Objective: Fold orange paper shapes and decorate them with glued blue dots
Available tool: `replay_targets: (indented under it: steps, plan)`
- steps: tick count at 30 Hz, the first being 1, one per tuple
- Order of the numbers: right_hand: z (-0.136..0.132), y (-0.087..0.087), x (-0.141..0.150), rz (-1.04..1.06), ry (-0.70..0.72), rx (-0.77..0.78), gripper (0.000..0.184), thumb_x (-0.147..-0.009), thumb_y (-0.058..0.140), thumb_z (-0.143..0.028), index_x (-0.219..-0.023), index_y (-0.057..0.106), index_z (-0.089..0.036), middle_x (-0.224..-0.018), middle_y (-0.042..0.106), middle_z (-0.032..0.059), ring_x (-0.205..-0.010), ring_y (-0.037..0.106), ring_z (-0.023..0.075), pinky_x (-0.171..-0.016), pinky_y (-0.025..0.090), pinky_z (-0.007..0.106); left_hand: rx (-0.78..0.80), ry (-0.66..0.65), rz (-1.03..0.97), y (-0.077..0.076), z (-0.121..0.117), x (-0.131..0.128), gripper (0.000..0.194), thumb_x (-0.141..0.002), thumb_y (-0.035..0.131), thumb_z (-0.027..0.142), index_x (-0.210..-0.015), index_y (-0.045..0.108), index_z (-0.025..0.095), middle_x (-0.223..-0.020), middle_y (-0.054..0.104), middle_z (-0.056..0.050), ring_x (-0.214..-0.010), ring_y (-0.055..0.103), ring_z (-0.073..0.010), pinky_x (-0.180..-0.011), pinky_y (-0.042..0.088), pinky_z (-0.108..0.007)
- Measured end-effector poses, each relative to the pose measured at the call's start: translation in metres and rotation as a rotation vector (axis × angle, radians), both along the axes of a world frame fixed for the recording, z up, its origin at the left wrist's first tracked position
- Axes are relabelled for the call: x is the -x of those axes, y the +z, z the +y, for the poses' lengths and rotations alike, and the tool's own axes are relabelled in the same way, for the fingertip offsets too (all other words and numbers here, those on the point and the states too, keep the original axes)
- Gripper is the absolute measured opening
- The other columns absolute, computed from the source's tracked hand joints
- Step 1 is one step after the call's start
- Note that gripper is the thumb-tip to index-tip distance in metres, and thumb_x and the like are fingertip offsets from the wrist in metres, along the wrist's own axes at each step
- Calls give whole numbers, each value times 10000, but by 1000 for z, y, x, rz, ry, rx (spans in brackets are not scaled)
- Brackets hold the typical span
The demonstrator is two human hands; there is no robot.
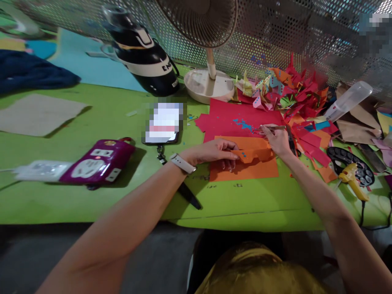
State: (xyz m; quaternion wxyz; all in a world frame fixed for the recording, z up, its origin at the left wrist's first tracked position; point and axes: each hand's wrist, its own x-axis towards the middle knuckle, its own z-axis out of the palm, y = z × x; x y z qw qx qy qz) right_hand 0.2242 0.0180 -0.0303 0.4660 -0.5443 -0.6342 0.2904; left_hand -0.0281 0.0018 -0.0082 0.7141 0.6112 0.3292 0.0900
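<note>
My left hand (221,152) pinches a small folded strip of orange paper (255,156) that bears a few blue dots near my thumb. Beneath it lies a flat orange sheet (245,173). My right hand (278,140) is closed on thin tweezers (277,127), whose tips point left at a scatter of tiny blue dots (243,125). Those dots rest on a red sheet (222,112) behind the orange one. Whether the tips grip a dot is too small to tell.
A phone (163,122), a purple power strip (99,161) and a black bottle (147,61) stand left. Behind is a fan (211,81). Paper figures (294,90) crowd the back right, near a yellow glue gun (350,177) and a black palette (339,157). The green table's front edge (245,224) is close.
</note>
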Motion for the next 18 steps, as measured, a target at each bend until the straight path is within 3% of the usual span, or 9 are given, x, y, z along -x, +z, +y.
replay_targets:
  steps: [10,18]
  plan:
    - [-3,4,-2,107,26,-68,273,-864,631,-477,-905,693,-215,-842,765,49,-789,758,213,-781,625,376,12,13,0,1,1,-1,194,-769,744,306,-850,657,154,-654,717,-28,-573,679,-133,-558,502,-209]
    - [-27,49,3,206,74,-56,337,-807,688,-540,-871,688,-210,-793,756,28,-773,754,198,-791,635,357,58,107,-71,1,2,-1,217,-737,772,331,-799,663,155,-754,747,-58,-644,704,-152,-616,541,-229]
